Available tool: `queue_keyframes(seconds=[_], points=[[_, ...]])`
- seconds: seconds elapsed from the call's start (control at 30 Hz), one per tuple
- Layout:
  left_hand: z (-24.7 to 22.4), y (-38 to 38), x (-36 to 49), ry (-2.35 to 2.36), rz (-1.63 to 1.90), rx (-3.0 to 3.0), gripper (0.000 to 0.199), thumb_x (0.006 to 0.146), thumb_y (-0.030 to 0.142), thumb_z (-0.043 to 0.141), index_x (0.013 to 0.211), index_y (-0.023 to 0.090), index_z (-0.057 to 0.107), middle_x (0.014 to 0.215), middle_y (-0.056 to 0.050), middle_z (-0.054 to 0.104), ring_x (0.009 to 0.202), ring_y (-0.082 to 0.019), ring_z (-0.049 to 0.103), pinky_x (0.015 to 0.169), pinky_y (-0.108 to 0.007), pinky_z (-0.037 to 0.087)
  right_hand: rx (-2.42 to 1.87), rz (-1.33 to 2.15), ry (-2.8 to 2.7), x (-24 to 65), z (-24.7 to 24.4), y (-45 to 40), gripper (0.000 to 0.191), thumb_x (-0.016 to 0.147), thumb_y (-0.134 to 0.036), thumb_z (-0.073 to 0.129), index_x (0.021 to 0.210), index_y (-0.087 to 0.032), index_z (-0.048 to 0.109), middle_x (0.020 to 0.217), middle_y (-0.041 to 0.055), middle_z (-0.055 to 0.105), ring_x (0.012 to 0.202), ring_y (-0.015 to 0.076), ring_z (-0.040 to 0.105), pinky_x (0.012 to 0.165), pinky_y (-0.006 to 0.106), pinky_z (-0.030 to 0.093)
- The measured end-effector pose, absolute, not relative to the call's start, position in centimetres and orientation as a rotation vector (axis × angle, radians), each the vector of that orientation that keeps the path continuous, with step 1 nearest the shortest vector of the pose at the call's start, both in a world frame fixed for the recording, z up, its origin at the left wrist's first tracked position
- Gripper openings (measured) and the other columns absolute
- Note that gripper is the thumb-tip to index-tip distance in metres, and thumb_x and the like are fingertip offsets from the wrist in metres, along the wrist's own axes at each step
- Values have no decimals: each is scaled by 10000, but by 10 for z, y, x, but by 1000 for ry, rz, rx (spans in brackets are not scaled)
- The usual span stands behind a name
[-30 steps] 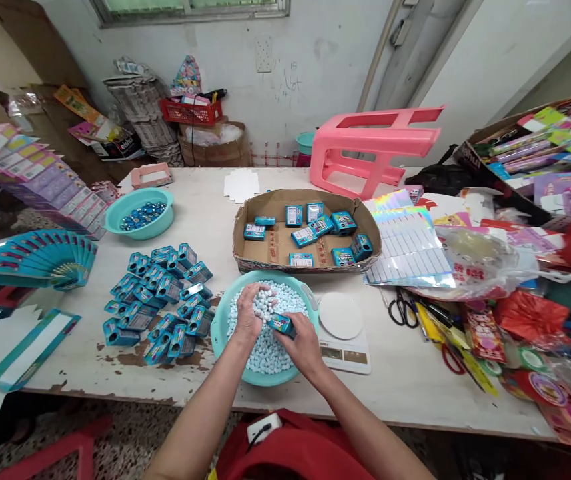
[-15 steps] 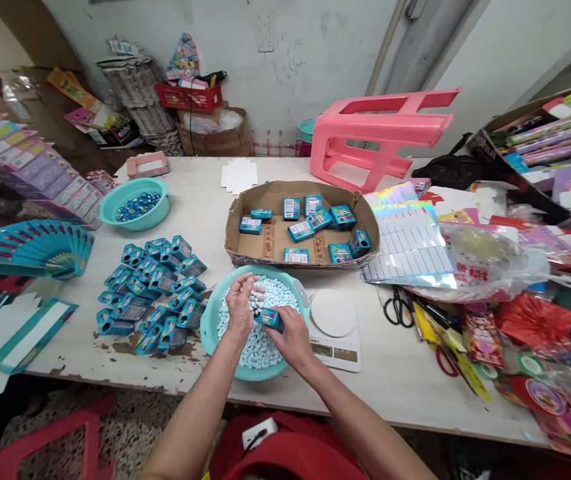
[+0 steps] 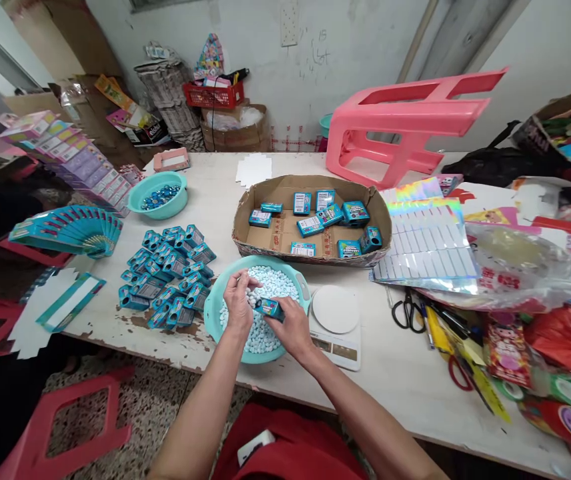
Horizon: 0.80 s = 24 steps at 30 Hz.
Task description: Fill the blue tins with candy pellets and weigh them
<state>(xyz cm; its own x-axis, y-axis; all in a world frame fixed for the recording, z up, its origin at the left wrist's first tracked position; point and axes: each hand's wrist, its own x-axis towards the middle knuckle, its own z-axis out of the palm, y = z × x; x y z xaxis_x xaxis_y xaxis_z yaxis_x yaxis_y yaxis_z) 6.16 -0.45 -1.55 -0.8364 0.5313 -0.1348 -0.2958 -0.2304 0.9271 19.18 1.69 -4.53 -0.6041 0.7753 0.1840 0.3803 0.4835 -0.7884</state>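
Observation:
In the head view, my right hand (image 3: 293, 325) grips a small teal printed box (image 3: 269, 307) above a mint-green basin (image 3: 209, 327). One end of the box points toward my left hand (image 3: 239, 300). The fingers of that hand are curled round some small white candies beside this end. More white candies (image 3: 263, 341) fill the basin below both hands. Left of the basin lies a cluster of similar teal boxes (image 3: 165, 273), with round holes showing in several ends. A cardboard tray (image 3: 260, 239) behind the basin holds several more teal boxes.
A white kitchen scale (image 3: 335, 311) stands right of the basin. Beyond it lie scissors (image 3: 408, 312), shiny sticker sheets (image 3: 423, 247) and plastic bags. A second basin (image 3: 175, 205) holds blue-wrapped pieces at the back left. A pink stool (image 3: 395, 127) lies on its side behind the tray.
The camera view has turned slightly left, so the table's things appear shifted right. My left fingers have curled in more beside the box end; my right hand keeps hold of the box.

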Motion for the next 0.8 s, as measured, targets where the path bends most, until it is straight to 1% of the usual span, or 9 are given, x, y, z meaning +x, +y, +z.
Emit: queue_keyframes(seconds=[0.2, 0.33, 0.43, 0.5, 0.67, 0.8], points=[[-11, -6, 61, 1428, 2026, 228, 315, 737, 422, 638, 913, 169, 574, 608, 33, 557, 543, -116, 574, 584, -257, 478, -1001, 980, -2131, 189, -45, 7, 310, 760, -242, 663, 1061, -230, 592, 956, 51, 627, 919, 250, 568, 808, 362, 441], [-8, -4, 56, 1374, 2008, 268, 268, 763, 427, 612, 777, 171, 534, 579, 44, 508, 513, -104, 540, 560, -253, 477, -1042, 987, -2104, 181, -41, 2, 319, 753, -236, 672, 1063, -228, 593, 951, 51, 623, 911, 248, 574, 794, 354, 452], [-6, -2, 49, 1334, 1980, 316, 287, 776, 426, 601, 697, 170, 497, 598, 33, 511, 550, -108, 552, 586, -257, 484, -1078, 960, -2077, 173, -38, -1, 321, 750, -223, 673, 1061, -232, 595, 962, 49, 621, 924, 246, 574, 800, 351, 454], [-4, -1, 44, 1265, 1902, 384, 290, 781, 415, 600, 674, 168, 494, 602, 25, 514, 563, -113, 556, 591, -257, 481, -1103, 953, -2046, 168, -38, -4, 314, 746, -211, 674, 1049, -231, 598, 965, 48, 622, 926, 242, 577, 799, 346, 456], [1, 0, 33, 1114, 1799, 443, 305, 793, 424, 585, 651, 175, 481, 576, 25, 504, 498, -100, 514, 513, -234, 428, -1144, 974, -1901, 156, -43, -8, 312, 742, -224, 680, 1045, -231, 604, 978, 45, 628, 927, 232, 583, 810, 342, 463], [5, -3, 23, 1084, 1588, 542, 303, 789, 419, 591, 649, 172, 488, 590, 10, 525, 493, -106, 521, 500, -233, 415, -1170, 1023, -1830, 154, -43, -11, 304, 732, -228, 684, 1029, -228, 618, 967, 43, 632, 915, 227, 586, 810, 347, 470]])
